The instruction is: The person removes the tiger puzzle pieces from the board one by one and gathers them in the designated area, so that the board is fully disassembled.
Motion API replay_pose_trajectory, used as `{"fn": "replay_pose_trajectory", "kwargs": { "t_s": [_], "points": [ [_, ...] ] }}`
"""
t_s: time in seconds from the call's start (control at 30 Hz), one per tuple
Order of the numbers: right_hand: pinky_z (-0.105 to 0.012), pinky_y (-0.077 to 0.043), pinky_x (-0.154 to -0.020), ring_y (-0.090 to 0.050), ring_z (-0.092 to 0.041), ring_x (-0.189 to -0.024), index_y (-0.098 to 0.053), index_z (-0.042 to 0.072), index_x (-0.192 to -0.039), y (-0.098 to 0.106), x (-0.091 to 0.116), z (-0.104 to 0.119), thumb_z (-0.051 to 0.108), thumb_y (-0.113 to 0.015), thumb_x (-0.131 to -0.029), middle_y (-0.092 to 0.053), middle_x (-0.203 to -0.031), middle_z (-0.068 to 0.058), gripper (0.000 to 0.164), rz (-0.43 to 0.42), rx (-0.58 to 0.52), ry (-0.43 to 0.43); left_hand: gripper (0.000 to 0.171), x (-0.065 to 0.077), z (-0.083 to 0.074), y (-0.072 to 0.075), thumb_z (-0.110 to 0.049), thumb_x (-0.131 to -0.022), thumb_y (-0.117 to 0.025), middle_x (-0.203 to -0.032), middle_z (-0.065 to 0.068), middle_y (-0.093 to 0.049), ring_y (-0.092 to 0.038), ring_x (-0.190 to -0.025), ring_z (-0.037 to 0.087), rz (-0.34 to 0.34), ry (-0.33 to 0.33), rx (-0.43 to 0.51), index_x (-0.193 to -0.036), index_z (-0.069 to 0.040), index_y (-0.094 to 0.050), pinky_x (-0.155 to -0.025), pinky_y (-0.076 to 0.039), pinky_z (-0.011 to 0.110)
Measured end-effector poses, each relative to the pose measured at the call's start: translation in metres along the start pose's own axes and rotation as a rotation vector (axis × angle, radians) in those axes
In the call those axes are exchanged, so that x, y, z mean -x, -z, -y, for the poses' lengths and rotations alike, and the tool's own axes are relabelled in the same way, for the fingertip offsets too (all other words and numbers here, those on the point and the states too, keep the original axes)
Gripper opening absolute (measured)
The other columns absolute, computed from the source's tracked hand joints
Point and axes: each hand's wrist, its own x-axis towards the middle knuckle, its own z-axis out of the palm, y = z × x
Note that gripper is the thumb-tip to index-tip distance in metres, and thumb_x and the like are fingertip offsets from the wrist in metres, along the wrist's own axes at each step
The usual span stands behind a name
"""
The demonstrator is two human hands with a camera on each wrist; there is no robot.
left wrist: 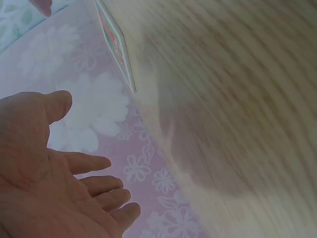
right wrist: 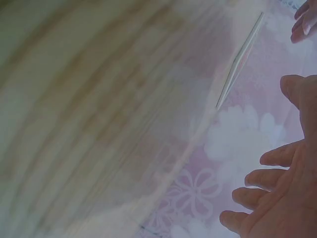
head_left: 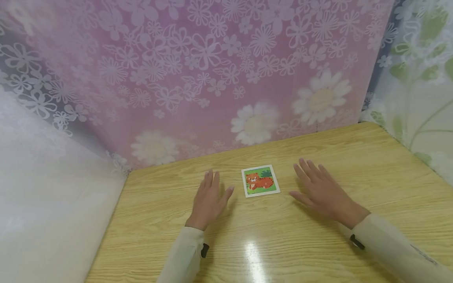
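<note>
A square picture puzzle (head_left: 260,181) with a white border lies flat on the wooden table, showing an orange tiger on green grass. To its left is my left hand (head_left: 208,200), fingers extended and thumb apart, touching nothing. My right hand (head_left: 323,192) is on the other side, its fingers spread and also apart from the puzzle. In the left wrist view the left hand (left wrist: 59,173) shows its palm, with the puzzle (left wrist: 116,44) seen nearly edge-on. The right wrist view shows the right hand (right wrist: 282,173) with loosely straight fingers and the puzzle (right wrist: 241,59) as a thin sliver.
The wood-grain table (head_left: 283,239) reaches back to a pink flowered curtain (head_left: 212,78). A pale curtain (head_left: 53,196) hangs along the left side, and one with green leaves (head_left: 424,78) on the right. Light glares off the table near its front.
</note>
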Motion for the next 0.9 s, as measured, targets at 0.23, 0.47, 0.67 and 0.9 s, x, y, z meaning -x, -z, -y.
{"fn": "replay_pose_trajectory", "kwargs": {
  "t_s": [0.23, 0.47, 0.67, 0.9],
  "points": [
    [-0.065, -0.022, -0.115, -0.027, -0.05, -0.145, -0.03, -0.011, -0.153, -0.012, -0.012, 0.003, 0.041, -0.059, -0.103, -0.027, -0.158, -0.033, 0.078, 0.064, -0.059, 0.004, 0.077, -0.018, -0.005, -0.007, -0.052, -0.105, -0.048, -0.166, 0.021, -0.017, -0.017, -0.153, 0.035, 0.053, 0.043, 0.128, -0.158, 0.0, -0.028, -0.12, -0.023, 0.054],
    [-0.064, -0.025, -0.114, -0.032, -0.049, -0.143, -0.033, -0.012, -0.151, -0.015, -0.024, 0.01, 0.038, -0.06, -0.103, -0.031, -0.156, -0.033, 0.074, 0.102, -0.098, 0.015, 0.072, -0.038, -0.015, -0.012, -0.046, -0.105, -0.051, -0.163, 0.022, -0.025, -0.024, -0.15, 0.037, 0.084, 0.039, 0.231, -0.156, 0.001, -0.033, -0.117, -0.027, 0.057],
    [-0.06, -0.031, -0.113, -0.035, -0.048, -0.142, -0.034, -0.013, -0.151, -0.022, -0.036, 0.015, 0.036, -0.062, -0.102, -0.034, -0.155, -0.032, 0.075, 0.118, -0.164, 0.048, 0.065, -0.051, -0.022, -0.018, -0.039, -0.104, -0.058, -0.158, 0.022, -0.035, -0.034, -0.146, 0.038, 0.084, 0.043, 0.305, -0.151, 0.002, -0.041, -0.114, -0.033, 0.056],
    [-0.058, -0.035, -0.112, -0.038, -0.047, -0.141, -0.038, -0.017, -0.146, -0.032, -0.054, 0.017, 0.037, -0.065, -0.101, -0.037, -0.152, -0.034, 0.075, 0.13, -0.17, 0.107, 0.055, -0.063, -0.025, -0.027, -0.031, -0.102, -0.064, -0.144, 0.021, -0.05, -0.047, -0.134, 0.036, 0.046, 0.043, 0.322, -0.143, 0.004, -0.052, -0.109, -0.041, 0.052]
  ]
}}
